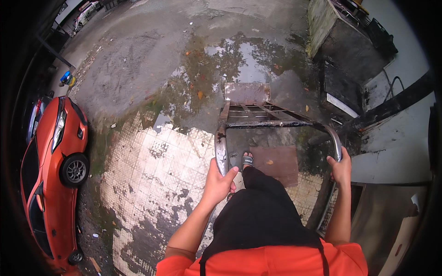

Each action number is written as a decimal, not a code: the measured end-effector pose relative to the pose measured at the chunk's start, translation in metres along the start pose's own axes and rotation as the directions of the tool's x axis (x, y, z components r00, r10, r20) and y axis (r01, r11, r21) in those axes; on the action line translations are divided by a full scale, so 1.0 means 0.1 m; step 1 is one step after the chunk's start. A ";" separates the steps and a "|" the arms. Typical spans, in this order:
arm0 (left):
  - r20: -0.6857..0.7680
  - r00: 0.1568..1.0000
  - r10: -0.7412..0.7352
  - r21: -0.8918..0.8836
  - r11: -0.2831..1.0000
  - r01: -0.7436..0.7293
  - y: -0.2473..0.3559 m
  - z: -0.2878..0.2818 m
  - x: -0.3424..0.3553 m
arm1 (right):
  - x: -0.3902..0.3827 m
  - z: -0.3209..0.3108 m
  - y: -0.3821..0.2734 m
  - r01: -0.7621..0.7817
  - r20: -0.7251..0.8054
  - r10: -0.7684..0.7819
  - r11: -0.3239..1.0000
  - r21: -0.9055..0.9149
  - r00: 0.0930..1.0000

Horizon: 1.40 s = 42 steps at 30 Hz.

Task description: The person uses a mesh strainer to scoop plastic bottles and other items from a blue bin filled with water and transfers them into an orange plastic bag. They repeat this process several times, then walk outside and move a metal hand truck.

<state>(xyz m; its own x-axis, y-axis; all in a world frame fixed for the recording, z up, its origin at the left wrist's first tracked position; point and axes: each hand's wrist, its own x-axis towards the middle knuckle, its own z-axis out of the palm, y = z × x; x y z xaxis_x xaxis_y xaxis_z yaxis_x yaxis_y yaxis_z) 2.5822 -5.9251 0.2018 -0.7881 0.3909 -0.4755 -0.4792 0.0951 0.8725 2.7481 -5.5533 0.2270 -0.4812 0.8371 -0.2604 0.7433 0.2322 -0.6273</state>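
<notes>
Wet yard; both hands, left hand (218,180) and right hand (341,168), clasp trolley handle (276,124).

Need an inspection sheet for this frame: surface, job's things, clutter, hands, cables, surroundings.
Surface: wet concrete ground with a puddle; worn checker-plate floor.
Job's things: rusty metal trolley, its curved handle bar gripped at both sides.
Clutter: fallen leaves in the puddle.
Hands: left hand and right hand both closed on the handle bar.
Cables: black hose or cable by the wall, unclear which.
Surroundings: orange car at left; concrete block at upper right.
</notes>
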 end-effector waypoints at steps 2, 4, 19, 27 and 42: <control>0.030 0.999 0.016 -0.063 0.998 -0.014 0.18 0.13 0.48 | 0.56 0.17 -0.23 0.283 -0.161 -0.307 0.946 -0.157 0.938; 0.039 0.996 0.075 -0.113 0.991 -0.070 0.41 0.23 0.98 | 1.08 0.23 -0.51 0.265 -0.144 -0.281 0.956 -0.126 0.949; -0.151 0.989 0.012 0.262 0.965 0.028 2.30 0.64 5.20 | 4.82 1.61 -2.89 0.256 -0.230 -0.357 0.890 -0.376 0.905; -0.036 0.999 0.037 0.243 0.970 -0.027 3.40 0.41 7.54 | 6.70 2.28 -4.26 0.305 -0.099 -0.354 0.892 -0.334 0.930; 0.072 0.986 0.152 0.373 0.912 -0.168 6.41 0.52 12.39 | 10.37 3.15 -7.47 0.019 -0.049 -0.013 0.993 0.117 0.999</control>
<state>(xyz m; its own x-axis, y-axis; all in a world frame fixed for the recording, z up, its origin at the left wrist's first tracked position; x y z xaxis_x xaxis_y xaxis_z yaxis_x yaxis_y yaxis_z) 1.3188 -5.3322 0.1784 -0.8219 0.4659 -0.3277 -0.1606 0.3624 0.9181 1.5477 -5.0147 0.1940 -0.4675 0.8572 -0.2159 0.6746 0.1882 -0.7138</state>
